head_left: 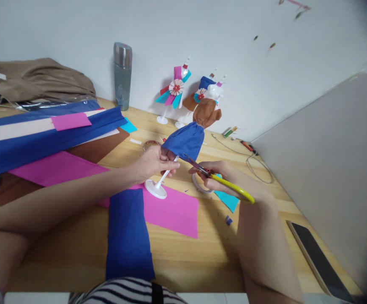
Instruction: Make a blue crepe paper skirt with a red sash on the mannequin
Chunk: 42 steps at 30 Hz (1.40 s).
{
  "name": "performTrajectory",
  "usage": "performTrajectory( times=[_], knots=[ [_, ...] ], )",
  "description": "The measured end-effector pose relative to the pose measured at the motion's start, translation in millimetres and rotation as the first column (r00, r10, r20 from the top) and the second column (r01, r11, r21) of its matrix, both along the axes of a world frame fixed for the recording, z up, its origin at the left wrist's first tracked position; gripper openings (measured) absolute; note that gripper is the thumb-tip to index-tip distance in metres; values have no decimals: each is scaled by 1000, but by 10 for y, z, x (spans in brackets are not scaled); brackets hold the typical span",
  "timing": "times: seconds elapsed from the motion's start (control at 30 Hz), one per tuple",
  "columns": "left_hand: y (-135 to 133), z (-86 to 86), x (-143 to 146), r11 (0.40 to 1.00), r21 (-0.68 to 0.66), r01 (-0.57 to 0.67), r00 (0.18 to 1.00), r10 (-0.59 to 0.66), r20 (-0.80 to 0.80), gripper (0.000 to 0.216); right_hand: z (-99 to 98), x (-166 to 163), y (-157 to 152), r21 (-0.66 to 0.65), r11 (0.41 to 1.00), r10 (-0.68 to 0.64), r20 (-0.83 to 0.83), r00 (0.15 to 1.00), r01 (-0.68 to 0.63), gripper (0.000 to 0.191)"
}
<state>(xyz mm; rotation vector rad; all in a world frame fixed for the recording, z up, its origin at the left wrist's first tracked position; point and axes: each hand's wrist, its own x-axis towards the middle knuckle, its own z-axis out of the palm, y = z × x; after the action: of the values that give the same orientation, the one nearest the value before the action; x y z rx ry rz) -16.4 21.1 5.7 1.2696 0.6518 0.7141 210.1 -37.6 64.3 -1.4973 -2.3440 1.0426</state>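
1 blue crepe skirt (183,141) — tilted; pleated

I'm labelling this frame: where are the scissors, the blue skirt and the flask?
scissors (230,185), head view, yellow handle
blue skirt (183,141), head view, middle of the paper
flask (122,80), head view, body

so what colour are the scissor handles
Yellow; the scissors in the right hand show best in the head view.

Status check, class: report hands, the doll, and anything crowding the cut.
Left hand grips doll stand. Right hand holds scissors at blue skirt hem. Tape roll beneath; pink paper under base.
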Motion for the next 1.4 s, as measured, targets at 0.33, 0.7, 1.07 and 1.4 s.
performTrajectory(
  times=[0.33,0.7,1.07,1.4],
  knots=[
    [-6,-12,-1,1000,-13,-10,1000,10,1,17,-29,-6,2,-24,1000,-2,-17,1000,1,75],
    [-15,-21,11,999,-12,-34,999,34,11,18,-8,7,1,-55,998,-37,-32,999,35,62],
    [13,-67,6,999,-11,-35,999,35,39,20,21,-19,-30,-84,987,-140,-16,990,139,45],
    [-1,-7,5,997,-34,-68,998,68,-3,16,59,44,-51,-35,999,-25,-32,999,24,64]
  ],
)
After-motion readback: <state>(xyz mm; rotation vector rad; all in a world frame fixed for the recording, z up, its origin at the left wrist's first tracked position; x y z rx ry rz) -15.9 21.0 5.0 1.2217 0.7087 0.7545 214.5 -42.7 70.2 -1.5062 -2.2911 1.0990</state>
